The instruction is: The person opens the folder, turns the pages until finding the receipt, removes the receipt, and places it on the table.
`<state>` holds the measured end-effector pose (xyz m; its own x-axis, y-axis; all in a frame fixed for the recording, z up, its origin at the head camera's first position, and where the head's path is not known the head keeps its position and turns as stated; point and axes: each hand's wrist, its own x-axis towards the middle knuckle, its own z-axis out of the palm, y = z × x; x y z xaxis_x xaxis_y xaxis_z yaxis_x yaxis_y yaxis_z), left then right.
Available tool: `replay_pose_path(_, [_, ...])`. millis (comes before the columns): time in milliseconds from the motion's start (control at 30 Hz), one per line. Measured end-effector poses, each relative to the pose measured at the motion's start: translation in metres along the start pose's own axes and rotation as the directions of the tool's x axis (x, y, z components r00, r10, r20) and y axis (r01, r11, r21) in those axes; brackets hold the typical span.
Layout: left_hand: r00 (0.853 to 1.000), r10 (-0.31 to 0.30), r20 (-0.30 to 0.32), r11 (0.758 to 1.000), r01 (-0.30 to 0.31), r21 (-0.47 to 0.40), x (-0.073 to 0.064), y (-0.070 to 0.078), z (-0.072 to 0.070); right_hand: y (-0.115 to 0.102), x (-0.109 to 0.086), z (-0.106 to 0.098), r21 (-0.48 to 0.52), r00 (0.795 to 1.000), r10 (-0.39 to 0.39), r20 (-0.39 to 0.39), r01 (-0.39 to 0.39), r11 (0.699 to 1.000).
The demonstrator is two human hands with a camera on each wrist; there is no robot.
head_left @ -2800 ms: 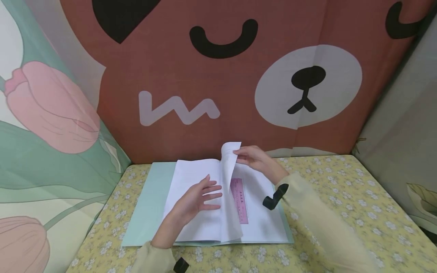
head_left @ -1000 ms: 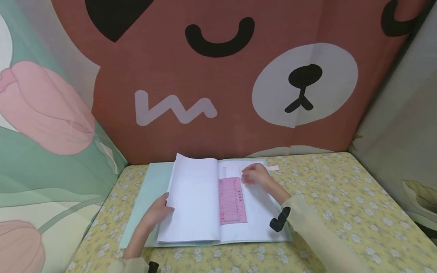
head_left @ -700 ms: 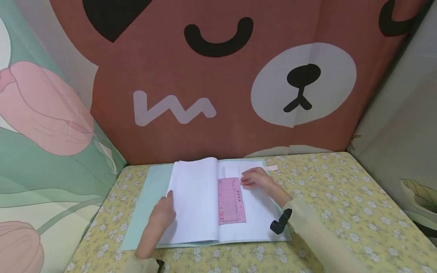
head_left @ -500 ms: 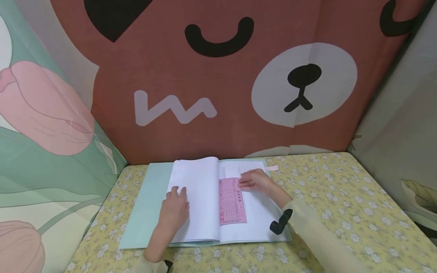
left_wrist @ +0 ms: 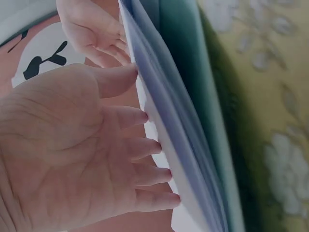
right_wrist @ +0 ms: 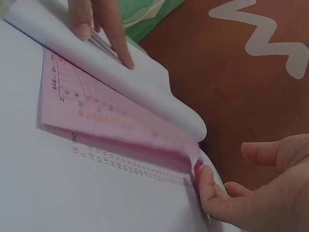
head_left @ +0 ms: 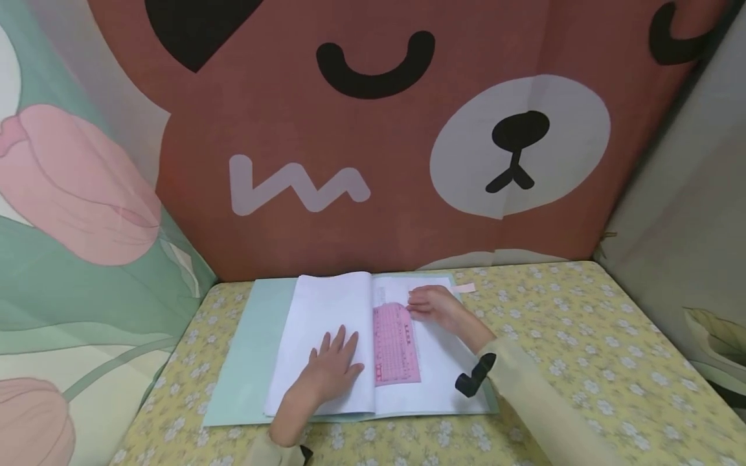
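A book (head_left: 329, 304) with white pages and a pale green cover lies open on the table. My left hand (head_left: 332, 369) rests on its left page near the fold, fingers spread. On the right page lies a pink printed slip (head_left: 396, 346), its inner edge along the fold. With its fingertips, my right hand (head_left: 440, 307) pinches the slip's upper right corner. In the right wrist view the slip (right_wrist: 116, 116) bows up near that corner, and a column of printed numbers shows on the page beneath.
A yellow flowered cloth (head_left: 559, 362) covers the table. A small pale pink tab (head_left: 465, 288) sticks out past the book's upper right edge. Behind stands a brown hanging with a bear face (head_left: 373, 162), and a flowered curtain (head_left: 87, 188) hangs at the left.
A page has turned over to the left, uncovering the slip. My left hand has moved from the left page's outer edge toward the fold. At my right fingers the slip's upper edge has risen.
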<state>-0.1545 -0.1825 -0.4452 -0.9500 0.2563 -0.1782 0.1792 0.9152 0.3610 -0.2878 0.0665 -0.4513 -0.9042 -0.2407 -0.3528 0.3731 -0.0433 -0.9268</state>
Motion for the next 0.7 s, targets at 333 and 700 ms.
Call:
replay_pose_path(333, [0.998,-0.054,0.027,0.998,0.055,-0.023,-0.002,-0.007,0.003,0.010,0.004,0.010,-0.160,0.998,0.042,0.045,-0.035,0.987])
replay_pose_path(700, [0.999,-0.033,0.013,0.998,0.033,-0.057,-0.004,-0.011,0.005,0.020,0.002,0.021,-0.213,0.999,-0.022,0.046,0.032,0.977])
